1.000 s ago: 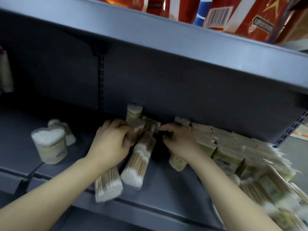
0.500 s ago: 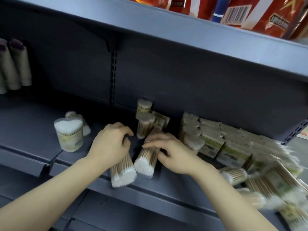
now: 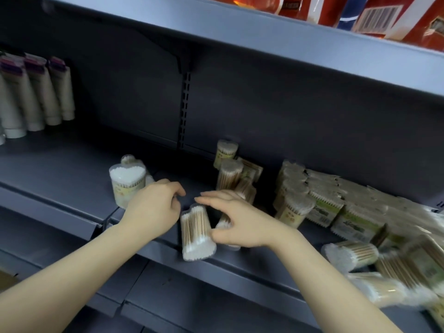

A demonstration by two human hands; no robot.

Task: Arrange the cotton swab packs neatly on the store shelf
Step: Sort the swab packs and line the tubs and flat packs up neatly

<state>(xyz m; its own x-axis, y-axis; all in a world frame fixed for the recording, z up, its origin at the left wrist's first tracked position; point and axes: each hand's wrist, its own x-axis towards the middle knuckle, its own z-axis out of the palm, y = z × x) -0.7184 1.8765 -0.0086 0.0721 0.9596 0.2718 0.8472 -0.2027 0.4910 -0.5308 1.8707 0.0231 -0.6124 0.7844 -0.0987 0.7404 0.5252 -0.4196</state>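
Note:
A clear pack of wooden cotton swabs [image 3: 195,234] lies at the front lip of the grey shelf [image 3: 72,174], its white tips toward me. My left hand [image 3: 153,210] sits against the pack's left side with fingers loosely curled and nothing in them. My right hand [image 3: 240,222] arches over a second swab pack [image 3: 223,223], mostly hidden, held between thumb and fingers. Two more packs [image 3: 228,174] stand upright behind the hands. A heart-shaped tub of white swabs [image 3: 127,181] stands to the left.
Upright swab packs in a row [image 3: 295,203] and a loose heap of bagged packs [image 3: 360,255] fill the shelf's right side. Pale tubes [image 3: 36,92] stand at far left. The upper shelf [image 3: 240,32] overhangs, carrying red packages [image 3: 408,20].
My view has swung left and down. The left hand has let go of the front pack and slid to its left. The right hand has come forward over the second pack.

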